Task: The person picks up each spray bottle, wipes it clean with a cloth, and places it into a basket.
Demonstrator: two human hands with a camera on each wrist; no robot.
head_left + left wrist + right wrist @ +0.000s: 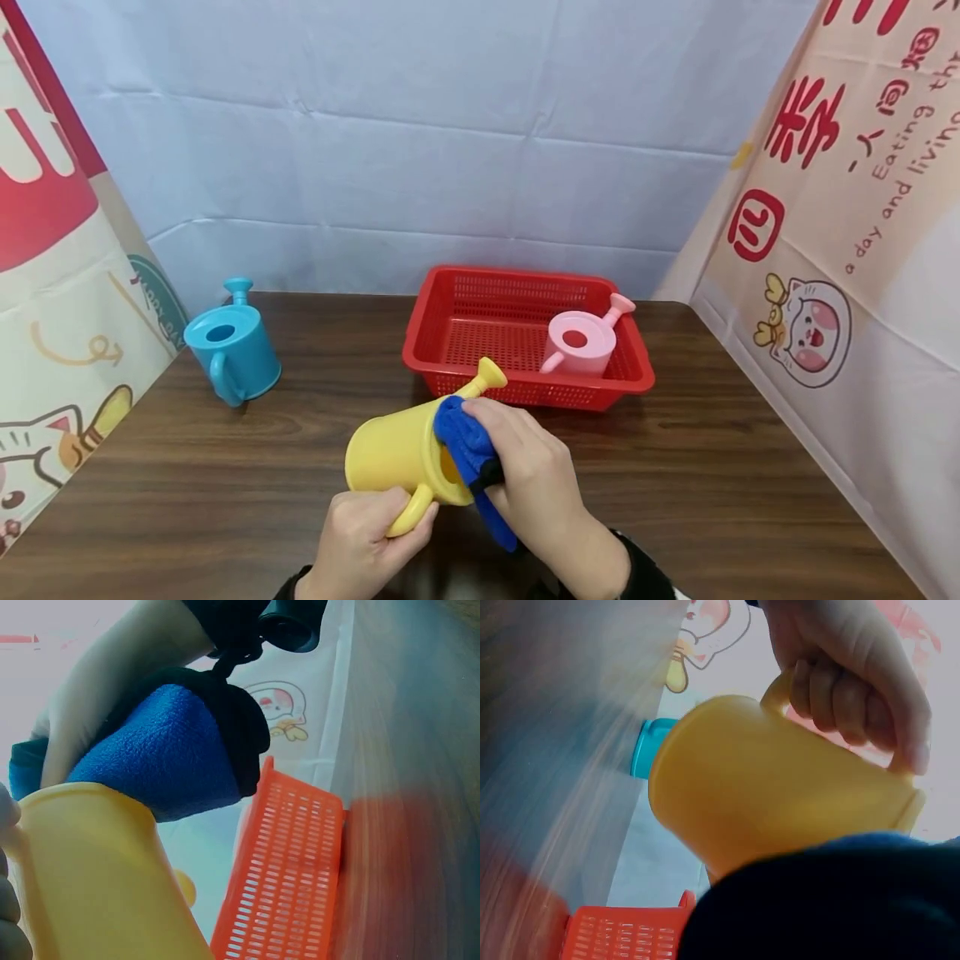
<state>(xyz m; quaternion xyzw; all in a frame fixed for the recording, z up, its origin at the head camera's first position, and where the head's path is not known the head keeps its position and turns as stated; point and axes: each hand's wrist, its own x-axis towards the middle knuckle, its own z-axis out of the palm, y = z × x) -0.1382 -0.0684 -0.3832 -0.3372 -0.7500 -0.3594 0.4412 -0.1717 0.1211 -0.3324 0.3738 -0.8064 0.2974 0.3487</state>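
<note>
A yellow toy watering can (pixel 392 450) is held tilted above the table, its top turned to the right and its spout toward the red basket. My left hand (pixel 362 537) grips its handle, fingers curled round it in the right wrist view too. With my right hand (pixel 536 479) I hold a blue cloth (pixel 467 437) with black edging against the can's top rim. In the left wrist view the cloth (pixel 161 754) lies over the rim of the yellow can (pixel 97 862). The right palm is hidden behind the cloth.
Behind the hands stands a red perforated basket (pixel 420 337) with a pink watering can (pixel 581 346) inside, at its right end. A blue watering can (pixel 238 350) stands upright at the table's left. Cloth curtains (pixel 375 167) enclose the wooden table (pixel 225 492) at the back and sides.
</note>
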